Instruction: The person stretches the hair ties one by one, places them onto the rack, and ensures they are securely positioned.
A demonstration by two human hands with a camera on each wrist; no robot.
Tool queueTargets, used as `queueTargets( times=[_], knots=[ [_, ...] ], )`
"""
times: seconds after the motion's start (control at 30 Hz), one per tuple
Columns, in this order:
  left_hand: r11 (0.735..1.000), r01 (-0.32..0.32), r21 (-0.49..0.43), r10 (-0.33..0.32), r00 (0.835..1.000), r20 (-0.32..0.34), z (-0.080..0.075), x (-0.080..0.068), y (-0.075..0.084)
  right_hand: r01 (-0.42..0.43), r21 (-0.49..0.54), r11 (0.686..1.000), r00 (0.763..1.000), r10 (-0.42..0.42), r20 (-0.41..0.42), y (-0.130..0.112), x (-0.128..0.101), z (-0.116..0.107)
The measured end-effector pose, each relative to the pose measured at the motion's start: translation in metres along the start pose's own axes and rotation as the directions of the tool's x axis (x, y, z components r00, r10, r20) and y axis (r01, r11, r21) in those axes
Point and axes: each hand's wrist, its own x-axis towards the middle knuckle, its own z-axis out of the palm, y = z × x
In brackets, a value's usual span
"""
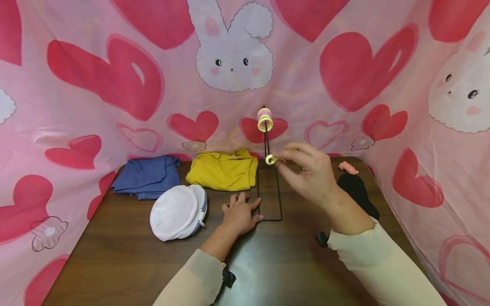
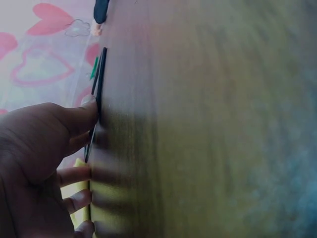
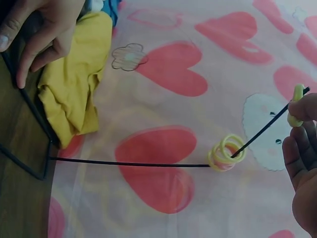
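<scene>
A black wire stand (image 3: pixel 129 163) rises from a rectangular base (image 1: pixel 280 195) on the table, with a slanted arm at its top. Several yellow and pink hair ties (image 1: pixel 264 113) hang around that arm. My right hand (image 1: pixel 311 174) pinches a yellow hair tie (image 3: pixel 296 94) between thumb and fingers, right at the arm's free end; in the right wrist view the rod tip shows just past the tie. With fingers spread, my left hand (image 1: pixel 240 216) rests on the left side of the base, fingertips and thumb touching the wire and tabletop.
Left of the stand lie a folded yellow garment (image 1: pixel 222 170), a folded blue garment (image 1: pixel 147 176) and a white mesh laundry bag (image 1: pixel 174 212). Beyond my right forearm are a black sock (image 1: pixel 356 193) and a coral-coloured bunched item (image 1: pixel 348 167). Pink printed fabric (image 1: pixel 298 89) walls the table.
</scene>
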Motion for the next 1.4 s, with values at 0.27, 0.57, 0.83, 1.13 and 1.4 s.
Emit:
queueTargets(
  times=[0.27,0.57,0.83,1.13,1.4],
  knots=[
    [1.000,-0.013,-0.006,0.013,1.000,-0.008,0.002,-0.001,0.000,-0.059,-0.031,0.998,0.998,0.059,-0.023,0.024,0.001,0.011],
    [1.000,-0.017,-0.013,0.017,1.000,-0.005,0.001,-0.002,0.000,-0.099,-0.098,0.990,0.995,0.098,-0.021,0.058,0.014,0.025],
    [1.000,-0.028,-0.005,0.028,1.000,-0.005,0.003,-0.001,0.000,-0.098,-0.121,0.988,0.995,0.094,-0.036,0.078,0.026,0.034],
    [1.000,-0.022,-0.007,0.022,1.000,-0.002,0.002,0.000,-0.001,-0.130,-0.128,0.983,0.991,0.126,-0.038,0.083,0.033,0.039],
    [0.999,-0.037,0.004,0.037,0.999,-0.021,0.003,0.000,-0.002,-0.164,-0.136,0.977,0.986,0.161,-0.032,0.070,0.001,0.027]
  ],
)
